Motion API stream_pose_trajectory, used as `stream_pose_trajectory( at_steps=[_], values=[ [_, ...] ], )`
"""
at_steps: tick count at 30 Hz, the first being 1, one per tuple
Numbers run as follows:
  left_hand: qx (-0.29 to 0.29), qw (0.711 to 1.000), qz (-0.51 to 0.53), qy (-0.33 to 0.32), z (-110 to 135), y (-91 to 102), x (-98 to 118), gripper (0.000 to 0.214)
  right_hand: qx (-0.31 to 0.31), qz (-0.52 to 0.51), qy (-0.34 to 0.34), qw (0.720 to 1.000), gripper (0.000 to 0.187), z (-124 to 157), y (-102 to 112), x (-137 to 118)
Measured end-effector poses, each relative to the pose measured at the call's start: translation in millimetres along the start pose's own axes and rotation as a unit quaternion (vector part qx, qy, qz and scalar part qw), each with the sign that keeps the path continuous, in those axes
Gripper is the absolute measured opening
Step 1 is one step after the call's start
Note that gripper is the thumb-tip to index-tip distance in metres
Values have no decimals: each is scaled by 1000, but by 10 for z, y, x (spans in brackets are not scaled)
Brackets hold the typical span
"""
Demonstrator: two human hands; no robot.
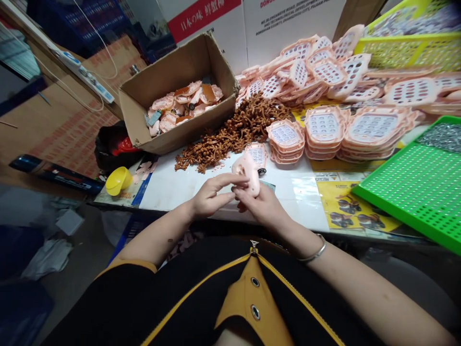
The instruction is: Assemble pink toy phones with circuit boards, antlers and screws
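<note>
My right hand (pixel 261 206) grips a small pink plastic shell (pixel 248 170) from below, just above the table's near edge. My left hand (pixel 214 193) comes in from the left, fingers pinched against the lower edge of the same pink shell. Just behind the shell lies another pink keypad-shaped piece (pixel 257 154). A heap of small brown plastic parts (pixel 237 129) spreads behind my hands.
An open cardboard box (pixel 169 77) with pink scraps stands at the back left. Stacks of pink keypad shells (pixel 324 127) fill the back right, with yellow baskets (pixel 410 53) behind. A green perforated tray (pixel 414 187) lies at right. A yellow cup (pixel 118 180) sits at left.
</note>
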State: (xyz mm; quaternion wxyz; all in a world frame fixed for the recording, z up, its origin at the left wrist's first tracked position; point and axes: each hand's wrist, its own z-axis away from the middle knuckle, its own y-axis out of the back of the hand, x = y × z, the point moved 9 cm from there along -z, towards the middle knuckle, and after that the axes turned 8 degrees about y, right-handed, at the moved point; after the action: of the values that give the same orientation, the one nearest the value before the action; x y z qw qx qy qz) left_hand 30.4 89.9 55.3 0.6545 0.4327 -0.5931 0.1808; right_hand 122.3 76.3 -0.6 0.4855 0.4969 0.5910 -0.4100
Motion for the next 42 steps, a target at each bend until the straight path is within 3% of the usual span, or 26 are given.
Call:
stream_pose_trajectory(
  at_steps=[1,3,5,6,10,13,14,16,18,21,24,28,32,39,42],
  values=[
    [28,999,33,32,-8,12,-79,33,-2,75,16,997,29,-2,27,-15],
    [139,984,80,82,-4,113,-232,41,-13,222,36,974,27,5,34,-44],
    [249,956,108,108,31,198,-343,51,-31,296,31,954,26,23,-22,-29],
    [267,946,131,130,32,182,-407,55,-45,311,28,949,27,34,-72,-15],
    [192,906,248,284,28,-78,-713,60,-150,337,52,928,34,100,-288,-16],
    [201,879,286,323,124,-64,-805,51,-219,321,62,919,36,116,-216,-65],
    [203,879,294,317,142,-45,-808,48,-223,317,55,920,28,91,-124,-72],
    [202,881,303,303,168,-21,-811,47,-117,366,48,922,29,-50,256,-121],
    [196,883,306,297,183,-19,-818,49,-51,466,50,882,28,-162,522,-125],
    [184,888,303,294,194,-25,-827,56,-93,536,51,837,29,-276,546,14],
    [171,902,285,275,194,-7,-808,69,-133,549,8,825,33,-327,518,162],
    [104,930,261,235,183,-44,-749,87,-164,544,-31,822,34,-344,487,217],
    [39,947,241,210,196,-116,-717,89,-187,544,-56,816,37,-371,446,235],
    [92,922,295,235,237,-29,-850,85,-223,519,-64,823,28,-427,396,211],
    [89,911,333,227,220,-20,-843,76,-218,432,-44,874,29,-401,394,82]
  ],
)
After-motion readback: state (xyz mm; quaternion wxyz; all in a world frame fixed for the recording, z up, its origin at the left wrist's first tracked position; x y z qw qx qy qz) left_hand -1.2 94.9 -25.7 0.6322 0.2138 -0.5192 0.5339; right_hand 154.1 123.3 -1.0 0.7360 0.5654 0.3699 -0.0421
